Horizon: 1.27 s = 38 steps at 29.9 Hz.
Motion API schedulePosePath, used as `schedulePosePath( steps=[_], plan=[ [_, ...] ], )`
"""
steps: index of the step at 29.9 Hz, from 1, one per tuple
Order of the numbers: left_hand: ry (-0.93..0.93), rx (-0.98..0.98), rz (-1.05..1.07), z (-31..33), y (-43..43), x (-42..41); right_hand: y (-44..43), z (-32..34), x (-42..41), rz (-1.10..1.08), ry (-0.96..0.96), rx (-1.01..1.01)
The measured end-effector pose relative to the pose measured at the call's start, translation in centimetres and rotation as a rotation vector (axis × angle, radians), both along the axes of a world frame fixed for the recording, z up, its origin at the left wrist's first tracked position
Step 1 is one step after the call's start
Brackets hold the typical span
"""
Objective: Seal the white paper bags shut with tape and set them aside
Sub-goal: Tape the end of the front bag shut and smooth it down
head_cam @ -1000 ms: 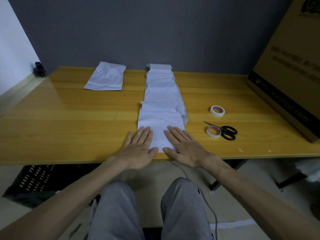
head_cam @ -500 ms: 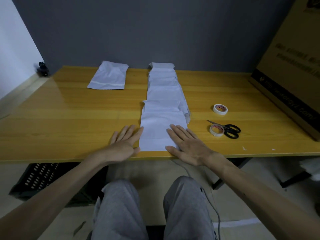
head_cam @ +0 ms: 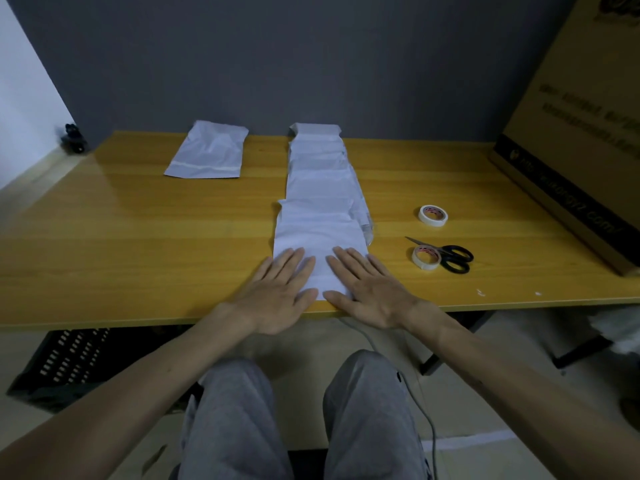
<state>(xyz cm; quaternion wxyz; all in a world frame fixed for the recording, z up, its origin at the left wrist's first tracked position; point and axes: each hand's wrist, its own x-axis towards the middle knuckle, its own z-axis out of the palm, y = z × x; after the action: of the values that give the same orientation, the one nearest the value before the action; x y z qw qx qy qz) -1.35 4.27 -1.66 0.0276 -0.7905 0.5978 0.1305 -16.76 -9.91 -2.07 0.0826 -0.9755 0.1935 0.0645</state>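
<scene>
The wooden table (head_cam: 138, 237) in front of me carries a row of overlapping white paper bags (head_cam: 318, 188) down its middle. A single bag (head_cam: 207, 150) lies far left. On the right are the far tape roll (head_cam: 433, 215), the near tape roll (head_cam: 426, 257) touching black scissors (head_cam: 453, 259), and a cardboard box (head_cam: 571, 133).

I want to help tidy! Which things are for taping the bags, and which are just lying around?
For the job: row of white bags, bag set aside, near tape roll, far tape roll, scissors.
Lying about: cardboard box, black crate.
</scene>
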Motion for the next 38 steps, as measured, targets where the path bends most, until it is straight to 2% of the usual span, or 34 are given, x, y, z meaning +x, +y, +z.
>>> schedulePosePath(
  steps=[10, 21, 25, 29, 31, 34, 36, 38],
  plan=[
    [0.005, -0.001, 0.005, -0.5, -0.1, 0.6, -2.1, 0.4, -3.1, -0.021, 0.049, -0.027],
    [0.006, 0.007, 0.0, -0.5, -0.1, 0.6, -3.2, 0.8, -5.5, -0.059, 0.037, 0.109],
    [0.012, 0.029, -0.005, -0.3, -0.2, 0.6, -3.3, 0.7, -5.7, -0.054, -0.031, 0.134],
    [0.043, 0.076, 0.001, -0.1, -0.6, 0.8, -3.1, 0.8, -6.3, -0.038, -0.243, 0.182],
    [0.059, 0.093, -0.001, 0.0, -0.7, 0.8, -3.3, 0.9, -6.7, -0.127, -0.388, 0.121],
    [0.076, 0.046, 0.006, 0.0, -0.6, 0.6, -4.7, 0.9, -6.9, -0.345, -0.519, -0.145],
    [0.107, -0.008, 0.03, 0.1, -0.4, 0.4, -5.6, 0.9, -6.8, -0.469, -0.505, -0.222],
    [0.125, -0.046, 0.054, 0.1, -0.2, 0.2, -5.9, 1.2, -6.8, -0.531, -0.432, -0.182]
  ],
)
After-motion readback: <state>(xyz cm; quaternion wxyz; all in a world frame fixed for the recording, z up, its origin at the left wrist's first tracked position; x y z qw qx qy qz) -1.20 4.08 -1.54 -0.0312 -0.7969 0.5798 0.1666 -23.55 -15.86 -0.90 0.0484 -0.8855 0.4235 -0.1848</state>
